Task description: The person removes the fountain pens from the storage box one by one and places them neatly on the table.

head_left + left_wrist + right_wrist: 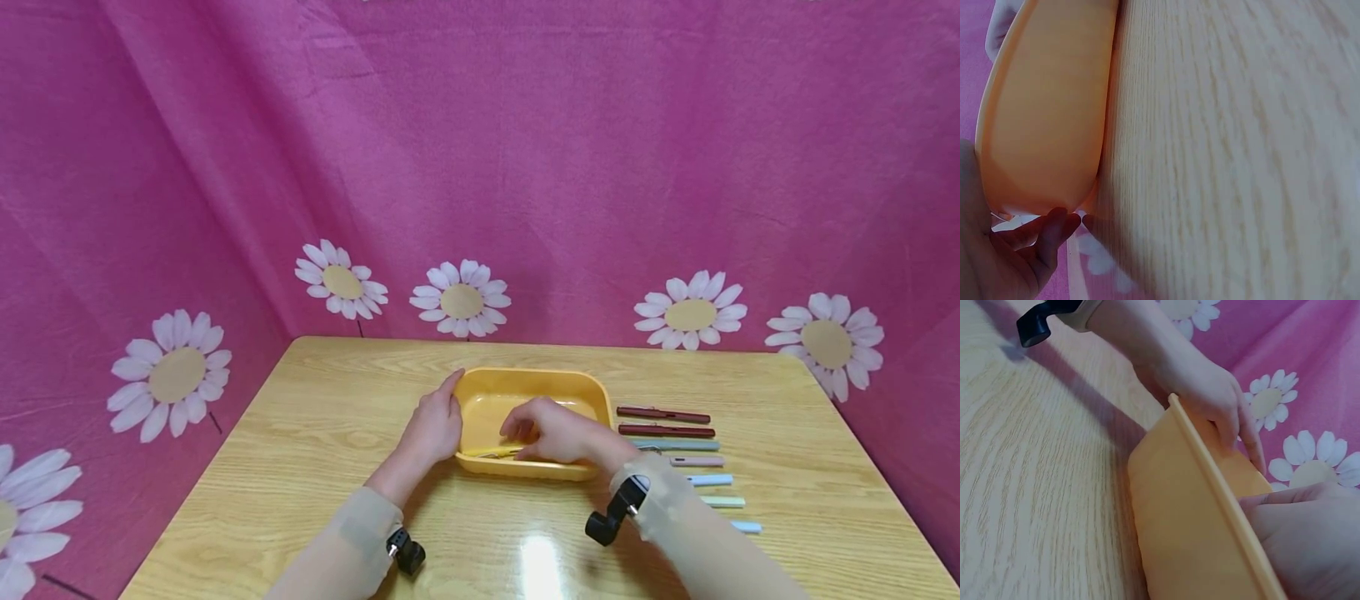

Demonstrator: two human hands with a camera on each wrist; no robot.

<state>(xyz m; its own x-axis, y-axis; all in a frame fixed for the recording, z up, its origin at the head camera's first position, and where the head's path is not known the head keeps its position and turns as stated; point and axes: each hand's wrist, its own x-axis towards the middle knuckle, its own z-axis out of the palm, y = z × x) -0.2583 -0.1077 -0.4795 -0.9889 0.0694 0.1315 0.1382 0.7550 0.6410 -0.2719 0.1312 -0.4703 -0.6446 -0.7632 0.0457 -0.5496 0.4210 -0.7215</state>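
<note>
A: Where are the hands?
B: The left hand [435, 425] rests with straight fingers against the yellow tray [577, 388] at mid surface [315, 400]. The right hand [555, 433] reaches inside, fingers curled on a yellow pen [491, 452].
A: Anything else?
B: Seven pens [675, 446] lie just right of the tray.

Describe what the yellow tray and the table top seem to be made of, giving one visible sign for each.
Yellow tray: probably plastic, smooth and matte; one even colour, rounded moulded corners and a thin rolled rim. Table top: wood or a wood-look laminate, glossy; pale grain lines run across it and a bright light reflection sits near the front edge.
</note>
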